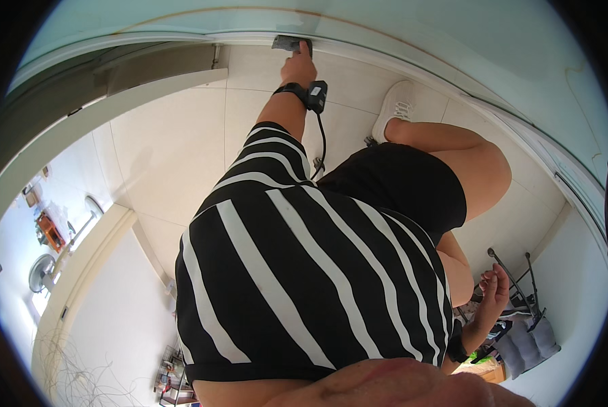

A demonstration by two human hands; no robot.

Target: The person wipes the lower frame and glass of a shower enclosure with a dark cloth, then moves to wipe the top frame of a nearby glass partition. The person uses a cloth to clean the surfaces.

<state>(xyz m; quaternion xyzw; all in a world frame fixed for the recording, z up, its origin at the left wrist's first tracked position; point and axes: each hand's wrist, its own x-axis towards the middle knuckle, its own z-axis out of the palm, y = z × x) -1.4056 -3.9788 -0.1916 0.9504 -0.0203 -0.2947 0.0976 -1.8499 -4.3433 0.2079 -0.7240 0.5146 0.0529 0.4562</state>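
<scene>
My left hand point(300, 65) reaches forward and grips a dark grey cloth point(286, 43), pressing it with an extended finger against the white bottom rail point(334, 47) of a glass sliding door. A black strap with a small black device and a cable circles that wrist. My right hand point(494, 287) hangs low at the right side, near my knee, its fingers loosely bent with nothing visible in them. Another dark band sits on the right wrist.
Pale floor tiles point(166, 147) lie below. A white shoe point(396, 109) stands near the rail. A grey padded chair point(525, 343) with metal legs is at the lower right. A white door frame point(88, 264) and a fan point(42, 273) are at left.
</scene>
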